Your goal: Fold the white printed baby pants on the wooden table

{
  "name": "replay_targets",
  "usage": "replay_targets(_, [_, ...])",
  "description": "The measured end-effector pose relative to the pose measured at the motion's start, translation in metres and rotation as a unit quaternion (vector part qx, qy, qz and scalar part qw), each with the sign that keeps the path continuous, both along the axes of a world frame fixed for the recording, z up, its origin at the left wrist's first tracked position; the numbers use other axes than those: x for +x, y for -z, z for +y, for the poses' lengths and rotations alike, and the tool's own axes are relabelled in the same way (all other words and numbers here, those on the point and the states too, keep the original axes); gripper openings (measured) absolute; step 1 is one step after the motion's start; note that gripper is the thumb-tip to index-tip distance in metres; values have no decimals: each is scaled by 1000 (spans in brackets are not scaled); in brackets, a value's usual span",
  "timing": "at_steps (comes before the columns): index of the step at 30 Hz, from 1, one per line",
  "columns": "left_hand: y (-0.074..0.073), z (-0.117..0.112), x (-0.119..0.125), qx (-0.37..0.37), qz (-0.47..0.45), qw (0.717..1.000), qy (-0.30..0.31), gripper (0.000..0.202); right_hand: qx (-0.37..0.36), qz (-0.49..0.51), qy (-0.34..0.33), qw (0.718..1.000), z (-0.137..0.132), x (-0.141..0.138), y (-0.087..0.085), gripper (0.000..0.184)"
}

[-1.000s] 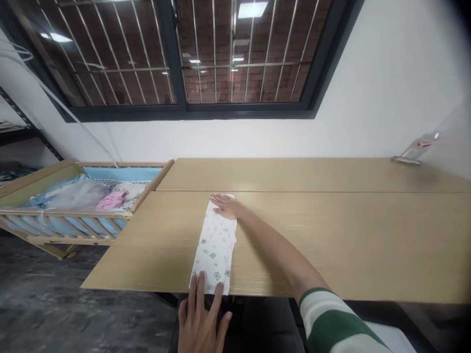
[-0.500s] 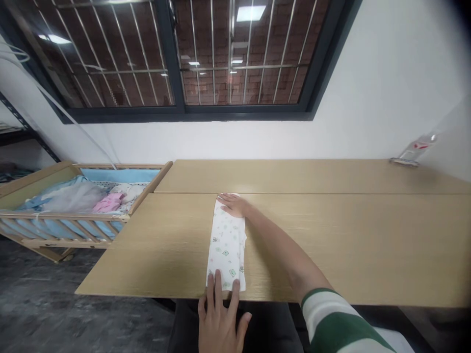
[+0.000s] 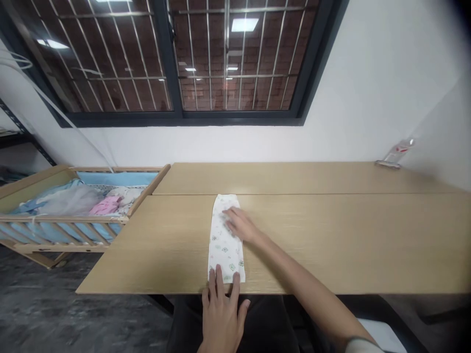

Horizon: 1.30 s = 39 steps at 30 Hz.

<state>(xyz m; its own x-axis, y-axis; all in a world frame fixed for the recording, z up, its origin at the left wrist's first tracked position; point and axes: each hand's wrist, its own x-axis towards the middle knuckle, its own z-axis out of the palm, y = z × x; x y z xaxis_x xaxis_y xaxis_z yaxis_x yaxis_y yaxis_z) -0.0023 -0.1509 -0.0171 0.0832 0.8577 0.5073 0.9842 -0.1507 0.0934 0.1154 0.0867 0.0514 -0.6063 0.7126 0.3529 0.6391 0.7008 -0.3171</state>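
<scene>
Nearest, the left hand (image 3: 222,314) lies open, fingertips pinning the near end of a long folded printed cloth (image 3: 223,247) at the tabletop (image 3: 331,245) edge. Further along, the right hand (image 3: 239,226) presses flat and open on the cloth's middle. It looks like smoothing a fold; folding it shorter would call for lifting one end. Beyond, left, stands a crib (image 3: 73,215).

No legible text, number or brand anywhere in view. On the folded cloth (image 3: 225,240) there are small green printed motifs only, no letters made out. The clear item (image 3: 395,153) at the far right of the table (image 3: 331,235) has a red mark, too small to read.
</scene>
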Motion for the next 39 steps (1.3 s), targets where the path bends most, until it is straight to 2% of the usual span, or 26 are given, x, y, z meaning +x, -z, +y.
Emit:
replay_targets(3, [1,1,-7,6,8,1000,7,64,-120,74,-33,989,-61,22,-15,27])
replay_targets(5, [2,3,-15,11,21,1000,17,57,-163,73,-69,981,-101,34,-20,26])
replay_targets(7, [3,5,-27,21,29,999,37,48,-164,59,-89,981,-135,44,-18,28])
replay_targets(10, [2,10,-47,39,19,995,89,40,-117,51,-84,988,-174,53,1,49])
replay_targets(12, [-1,11,-58,44,-3,990,131,35,-75,64,-64,993,-190,56,19,56])
replay_targets(14, [-6,11,-66,41,-28,983,177,33,-42,88,-44,994,-201,55,33,54])
replay_targets(16, [-14,8,-72,32,-43,972,227,39,-26,109,-32,993,-209,53,38,49])
replay_targets(19, [-25,0,-78,11,-58,956,287,46,-33,127,-25,991,-222,51,29,44])
replay_targets(23, [-38,-11,-83,-17,-112,937,330,42,-73,143,-23,987,-234,55,2,38])
replay_targets(27, [-58,-5,-88,3,-149,939,310,33,-95,186,-10,978,-229,58,-23,33])
replay_targets(30, [-79,20,-89,21,-147,940,308,26,-81,214,12,973,-207,56,-40,30])
replay_targets(33, [-104,61,-86,37,-125,940,316,23,-64,231,17,971,-169,51,-54,29])
replay_targets(35, [-120,94,-82,19,-121,946,300,24,-57,242,24,968,-135,48,-57,29])
replay_targets(37, [-131,129,-76,-28,-127,958,255,26,-55,247,49,966,-97,45,-51,28])
replay_targets(39, [-136,163,-69,-94,-120,967,205,28,-67,245,81,964,-58,41,-38,27])
